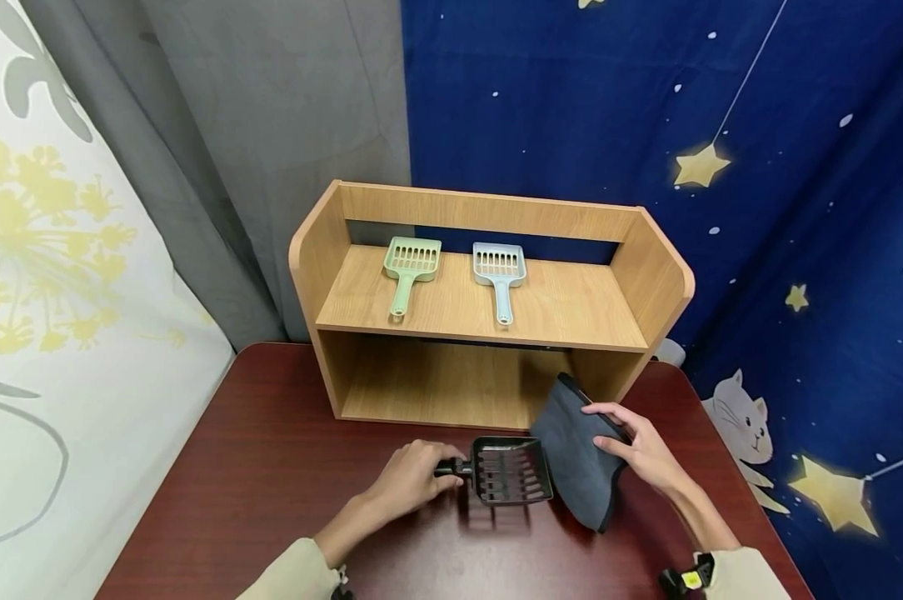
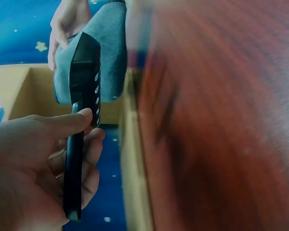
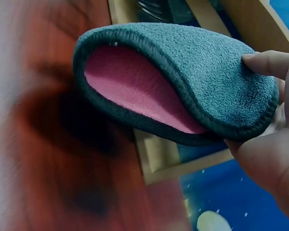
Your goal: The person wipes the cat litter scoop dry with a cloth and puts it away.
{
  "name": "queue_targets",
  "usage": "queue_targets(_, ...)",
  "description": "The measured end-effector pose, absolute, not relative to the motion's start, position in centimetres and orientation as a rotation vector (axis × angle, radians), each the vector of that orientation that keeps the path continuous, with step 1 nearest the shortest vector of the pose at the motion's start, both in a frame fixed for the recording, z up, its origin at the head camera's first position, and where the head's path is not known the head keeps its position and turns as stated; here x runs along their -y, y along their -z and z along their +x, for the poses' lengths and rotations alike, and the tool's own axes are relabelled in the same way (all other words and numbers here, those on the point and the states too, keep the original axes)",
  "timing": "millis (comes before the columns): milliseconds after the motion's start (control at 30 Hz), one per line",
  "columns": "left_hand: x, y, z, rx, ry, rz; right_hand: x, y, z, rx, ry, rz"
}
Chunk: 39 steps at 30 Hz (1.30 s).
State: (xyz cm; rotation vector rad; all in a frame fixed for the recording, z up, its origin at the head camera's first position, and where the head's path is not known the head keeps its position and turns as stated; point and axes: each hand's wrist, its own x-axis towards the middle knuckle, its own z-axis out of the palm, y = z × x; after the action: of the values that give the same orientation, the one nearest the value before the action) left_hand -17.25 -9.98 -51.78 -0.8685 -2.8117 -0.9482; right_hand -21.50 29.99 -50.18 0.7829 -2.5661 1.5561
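My left hand grips the handle of a black slotted litter scoop, holding it just above the table with its head toward the right. In the left wrist view, the thumb lies along the handle of the scoop, with the fingers behind it. A folded grey cleaning cloth with dark edging hangs from my right hand, which pinches it along one side. The right wrist view shows the cloth's pink inner face. Beside the scoop's head, the cloth seems close to it; whether they touch I cannot tell.
A two-tier wooden shelf stands at the back of the dark red table. On its upper board lie a green litter scoop and a light blue one. Curtains hang behind.
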Motion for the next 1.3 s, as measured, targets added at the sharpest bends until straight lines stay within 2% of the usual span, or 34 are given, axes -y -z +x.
queue_targets(533,9.4,48.7,-17.3,2.75,0.887,-1.191,-24.0,47.0,-23.6,2.601,-1.777,1.363)
queue_targets(733,9.0,48.7,-17.1,2.758,0.891,-1.165,-21.9,46.5,-23.8,2.566,-1.742,1.402)
queue_targets(1100,12.2,48.4,-17.5,2.802,0.849,-1.041,-25.8,45.5,-23.1,2.589,-1.616,1.345)
queue_targets(1300,11.3,47.9,-17.7,2.79,0.798,-1.097,-24.4,45.5,-23.0,2.589,-1.663,1.291)
